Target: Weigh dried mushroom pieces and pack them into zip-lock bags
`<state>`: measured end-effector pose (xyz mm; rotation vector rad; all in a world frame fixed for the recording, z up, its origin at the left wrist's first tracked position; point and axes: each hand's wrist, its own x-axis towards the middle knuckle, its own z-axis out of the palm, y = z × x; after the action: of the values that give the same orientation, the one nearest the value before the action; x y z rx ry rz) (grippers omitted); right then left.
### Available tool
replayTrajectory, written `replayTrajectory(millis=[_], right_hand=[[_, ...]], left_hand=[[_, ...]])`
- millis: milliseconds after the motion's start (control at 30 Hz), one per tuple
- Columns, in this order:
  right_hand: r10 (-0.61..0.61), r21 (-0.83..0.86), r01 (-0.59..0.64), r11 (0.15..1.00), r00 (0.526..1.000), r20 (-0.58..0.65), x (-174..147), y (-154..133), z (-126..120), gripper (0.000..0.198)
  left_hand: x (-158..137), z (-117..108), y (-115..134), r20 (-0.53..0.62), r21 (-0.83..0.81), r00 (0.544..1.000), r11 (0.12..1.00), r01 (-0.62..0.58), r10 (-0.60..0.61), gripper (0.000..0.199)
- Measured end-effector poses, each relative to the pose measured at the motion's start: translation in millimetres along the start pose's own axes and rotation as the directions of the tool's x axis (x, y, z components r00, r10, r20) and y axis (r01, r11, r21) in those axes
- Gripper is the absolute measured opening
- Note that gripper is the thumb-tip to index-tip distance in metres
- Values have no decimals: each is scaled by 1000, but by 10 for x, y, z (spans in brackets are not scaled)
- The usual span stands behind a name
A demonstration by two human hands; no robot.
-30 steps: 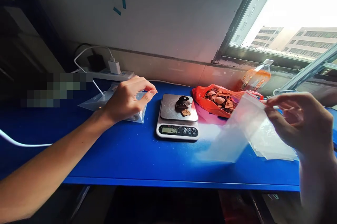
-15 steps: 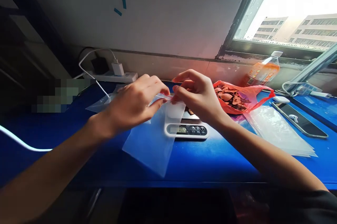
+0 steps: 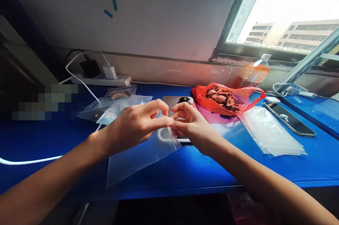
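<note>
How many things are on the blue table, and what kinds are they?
Clear plastic zip bag pinched by left hand and right hand: 1
Silver kitchen scale: 1
Red plastic bag of brown dried pieces: 1
Stack of clear empty bags: 1
Black phone: 1
Orange drink bottle: 1
Total: 6

Clear zip bag (image 3: 137,154) (red strip), blue table (image 3: 212,168)

We read this as a small packing or weighing station: a blue tabletop (image 3: 238,172) against a bare wall, a digital scale (image 3: 173,102), a stack of clear bags (image 3: 270,133), a power strip (image 3: 106,79) far left, a window (image 3: 288,10) far right.
</note>
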<state>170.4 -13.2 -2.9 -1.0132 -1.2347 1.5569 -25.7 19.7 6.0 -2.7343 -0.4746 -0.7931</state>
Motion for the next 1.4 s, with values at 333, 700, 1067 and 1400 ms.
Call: replayTrajectory(millis=[333, 700, 1067, 1400], right_hand=[[-75, 78, 71, 994, 996, 46, -6, 56, 35, 40], [-325, -501, 238, 832, 941, -92, -45, 123, 25, 10], [-398, -661, 444, 605, 887, 232, -40, 66, -52, 32], [-378, -797, 452, 400, 874, 305, -163, 62, -57, 79]], left_hand=[[-16, -31, 0, -30, -45, 1000, 999, 3, -5, 31], [0, -25, -37, -76, 25, 995, 998, -64, 66, 28], [35, -141, -19, -18, -91, 998, 994, -56, 55, 31], [0, -197, 69, 98, -136, 994, 989, 50, -37, 72]])
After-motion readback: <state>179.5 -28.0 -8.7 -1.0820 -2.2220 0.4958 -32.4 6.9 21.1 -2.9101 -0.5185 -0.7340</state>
